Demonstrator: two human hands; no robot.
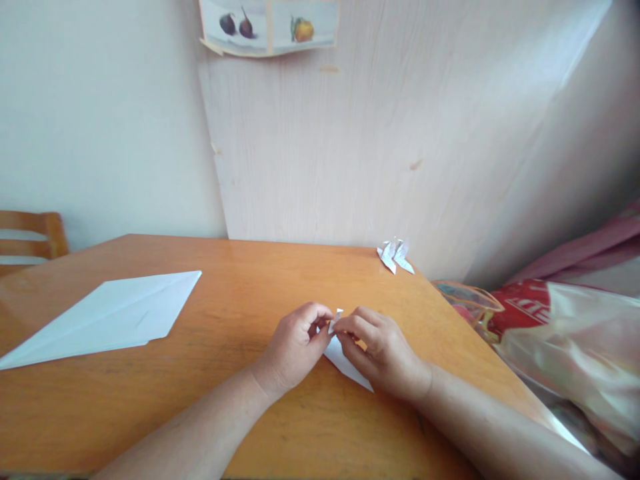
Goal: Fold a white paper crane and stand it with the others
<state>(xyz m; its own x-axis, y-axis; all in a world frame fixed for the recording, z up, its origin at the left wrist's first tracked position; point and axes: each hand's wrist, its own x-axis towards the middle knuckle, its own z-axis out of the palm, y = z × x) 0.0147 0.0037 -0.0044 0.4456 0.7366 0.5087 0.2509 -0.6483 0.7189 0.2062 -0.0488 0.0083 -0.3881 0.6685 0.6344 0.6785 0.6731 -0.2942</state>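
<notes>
A small piece of folded white paper (350,367) is held between my two hands over the table. My left hand (301,343) pinches it from the left, near a narrow upright point. From the right, my right hand (377,347) grips the same part with thumb and fingertips. A pointed flap slants down toward me, partly under the right hand. The fingers hide much of the folded middle. Two folded paper figures (395,256), which look like origami birds, stand at the table's far right corner.
Large white paper sheets (120,313) lie on the left of the wooden table (240,280). Past the right edge are plastic bags (575,347). A wooden chair back (33,233) shows at far left. A wall (320,147) with pictures (270,27) borders the far edge.
</notes>
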